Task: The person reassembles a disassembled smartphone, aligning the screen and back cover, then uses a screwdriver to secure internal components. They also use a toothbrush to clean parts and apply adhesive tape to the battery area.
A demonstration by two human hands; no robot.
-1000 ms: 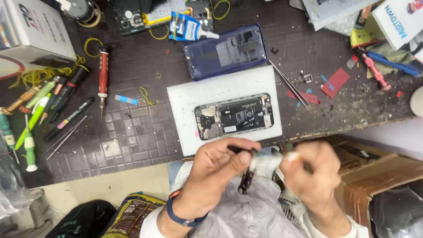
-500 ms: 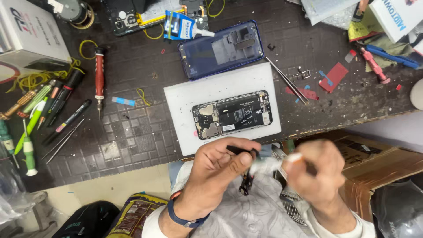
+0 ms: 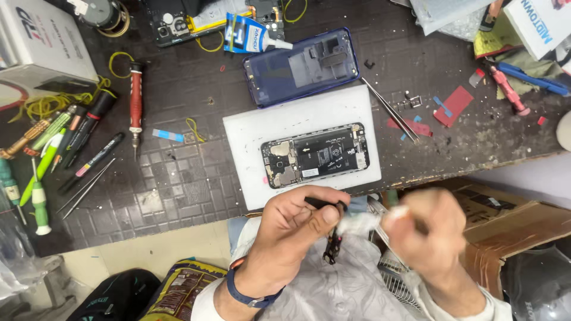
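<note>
A: Dark workbench (image 3: 178, 178); where is the part?
B: Small black component (image 3: 331, 235), pinched in left hand (image 3: 297, 229) below opened phone (image 3: 315, 156). Right hand (image 3: 431, 235) grips white wipe (image 3: 360, 223).
A: Technique?
B: Wipe lightly; support it firmly.

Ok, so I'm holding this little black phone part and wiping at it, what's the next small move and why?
Probably keep the left hand pinching the small black part steady while the right hand makes another light pass with the white wipe. The right hand is blurred, so it is in motion, and the part hangs over your lap, away from the open phone on the white mat.
</note>
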